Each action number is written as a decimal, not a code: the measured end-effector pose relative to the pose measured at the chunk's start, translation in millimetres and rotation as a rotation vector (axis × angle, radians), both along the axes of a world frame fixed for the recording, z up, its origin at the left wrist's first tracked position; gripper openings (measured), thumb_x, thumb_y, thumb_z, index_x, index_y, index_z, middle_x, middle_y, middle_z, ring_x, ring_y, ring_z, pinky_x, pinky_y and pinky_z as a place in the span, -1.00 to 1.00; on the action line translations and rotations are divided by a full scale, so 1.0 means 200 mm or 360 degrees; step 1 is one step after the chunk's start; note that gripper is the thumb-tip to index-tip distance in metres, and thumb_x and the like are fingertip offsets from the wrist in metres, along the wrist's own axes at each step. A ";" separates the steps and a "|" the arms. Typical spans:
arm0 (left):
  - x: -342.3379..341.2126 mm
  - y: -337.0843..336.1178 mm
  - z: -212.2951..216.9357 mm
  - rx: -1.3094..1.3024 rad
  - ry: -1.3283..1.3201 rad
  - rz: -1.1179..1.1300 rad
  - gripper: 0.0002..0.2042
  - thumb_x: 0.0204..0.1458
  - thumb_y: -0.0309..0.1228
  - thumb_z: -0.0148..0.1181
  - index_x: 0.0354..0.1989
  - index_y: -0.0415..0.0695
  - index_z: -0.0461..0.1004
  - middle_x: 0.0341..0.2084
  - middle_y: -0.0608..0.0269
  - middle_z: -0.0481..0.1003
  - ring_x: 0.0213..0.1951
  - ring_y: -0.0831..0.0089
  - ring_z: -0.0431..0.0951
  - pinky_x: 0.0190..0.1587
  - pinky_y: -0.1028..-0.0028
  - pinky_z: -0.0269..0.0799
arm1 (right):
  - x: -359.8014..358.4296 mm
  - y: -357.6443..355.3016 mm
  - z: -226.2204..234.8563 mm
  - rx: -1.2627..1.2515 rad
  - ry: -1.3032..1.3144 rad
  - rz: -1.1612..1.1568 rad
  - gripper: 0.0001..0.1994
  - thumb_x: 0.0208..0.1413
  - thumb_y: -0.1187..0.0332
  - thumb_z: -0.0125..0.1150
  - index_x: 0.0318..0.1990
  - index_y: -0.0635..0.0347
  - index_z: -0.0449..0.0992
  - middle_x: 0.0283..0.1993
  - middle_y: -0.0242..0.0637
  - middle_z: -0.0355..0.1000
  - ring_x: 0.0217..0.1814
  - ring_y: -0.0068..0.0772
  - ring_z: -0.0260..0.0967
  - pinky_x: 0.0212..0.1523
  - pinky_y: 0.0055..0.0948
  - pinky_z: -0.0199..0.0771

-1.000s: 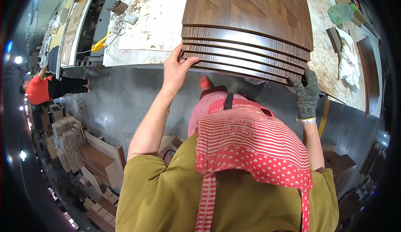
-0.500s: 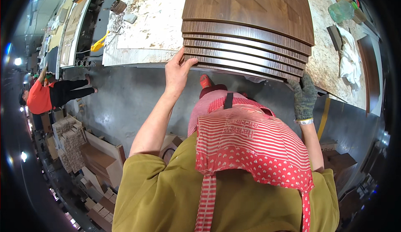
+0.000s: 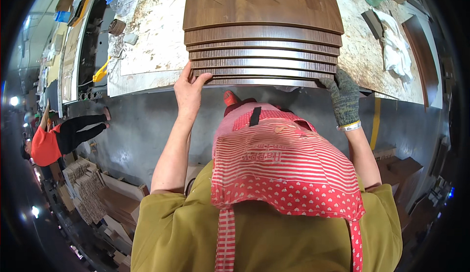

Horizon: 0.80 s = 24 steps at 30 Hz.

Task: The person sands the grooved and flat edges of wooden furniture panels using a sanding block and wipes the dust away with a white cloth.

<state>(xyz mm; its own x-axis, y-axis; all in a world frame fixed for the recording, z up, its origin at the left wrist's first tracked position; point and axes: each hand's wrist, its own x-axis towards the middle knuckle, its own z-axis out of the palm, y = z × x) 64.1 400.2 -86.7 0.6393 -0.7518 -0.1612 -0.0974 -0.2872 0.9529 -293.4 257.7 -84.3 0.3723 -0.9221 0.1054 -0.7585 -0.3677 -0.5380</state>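
Bare left hand [image 3: 190,91] and gloved right hand [image 3: 343,95] clasp opposite corners of stacked brown wooden panels [image 3: 262,32] on workbench [image 3: 147,41].

Bright, even workshop light; heavy fisheye warp.
Centre is sharp and evenly lit, with soft glare on the pale worktop [image 3: 152,51]. Straight edges bow toward a black vignetted rim, where small lamps flare at left and detail dims and blurs.
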 end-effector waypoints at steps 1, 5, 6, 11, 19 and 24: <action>-0.01 -0.01 -0.01 -0.0017 -0.0021 0.0043 -0.38 -0.06 -0.65 0.31 0.24 -0.42 0.27 -0.06 0.15 0.53 -0.11 0.55 0.52 -0.04 0.54 0.46 | 0.01 0.00 0.01 0.0068 -0.0025 -0.0021 -0.58 0.04 0.20 0.33 -0.07 0.38 0.53 -0.13 0.10 0.51 -0.07 0.06 0.45 -0.04 -0.18 0.42; 0.01 -0.04 -0.03 0.0046 -0.0161 0.0108 -0.36 -0.08 -0.55 0.38 0.23 -0.42 0.30 -0.13 0.13 0.56 -0.22 0.52 0.54 -0.08 0.53 0.48 | 0.04 -0.02 0.05 0.0062 -0.0104 0.0011 -0.74 0.13 0.28 0.25 -0.16 0.31 0.59 -0.26 -0.06 0.55 -0.25 -0.08 0.48 -0.17 -0.30 0.44; 0.02 -0.05 -0.03 0.0042 -0.0240 0.0066 -0.36 -0.07 -0.52 0.39 0.23 -0.40 0.30 -0.12 0.10 0.55 -0.20 0.50 0.54 -0.08 0.52 0.48 | 0.04 -0.03 0.05 0.0052 -0.0113 0.0014 -0.73 0.13 0.26 0.25 -0.15 0.29 0.60 -0.25 -0.06 0.55 -0.26 -0.09 0.48 -0.17 -0.33 0.44; 0.08 -0.02 -0.02 0.0048 -0.0361 -0.0160 -0.30 -0.06 -0.41 0.40 0.27 -0.34 0.25 0.00 0.02 0.50 -0.04 0.40 0.52 0.02 0.45 0.44 | 0.02 -0.03 -0.02 0.0062 -0.0002 -0.0074 -0.47 0.06 0.08 0.31 0.07 0.29 0.49 -0.02 0.08 0.49 0.01 0.03 0.45 0.03 -0.20 0.42; 0.03 0.08 -0.04 0.0220 -0.0326 -0.0372 -0.31 -0.11 -0.43 0.42 0.24 -0.34 0.27 -0.03 0.04 0.54 -0.04 0.42 0.53 0.05 0.47 0.40 | -0.05 0.00 -0.11 0.0064 0.0171 0.0091 -0.18 -0.06 0.06 0.42 0.29 0.36 0.23 0.20 0.19 0.31 0.30 0.16 0.21 0.30 -0.11 0.21; -0.01 0.06 -0.03 0.0226 -0.0194 -0.0146 -0.31 -0.13 -0.44 0.45 0.20 -0.40 0.30 -0.11 0.00 0.58 -0.14 0.51 0.55 -0.02 0.51 0.44 | -0.08 -0.02 -0.16 -0.0064 0.0292 0.0165 -0.24 -0.10 0.12 0.46 0.19 0.46 0.34 0.17 0.20 0.36 0.28 0.14 0.25 0.32 -0.16 0.20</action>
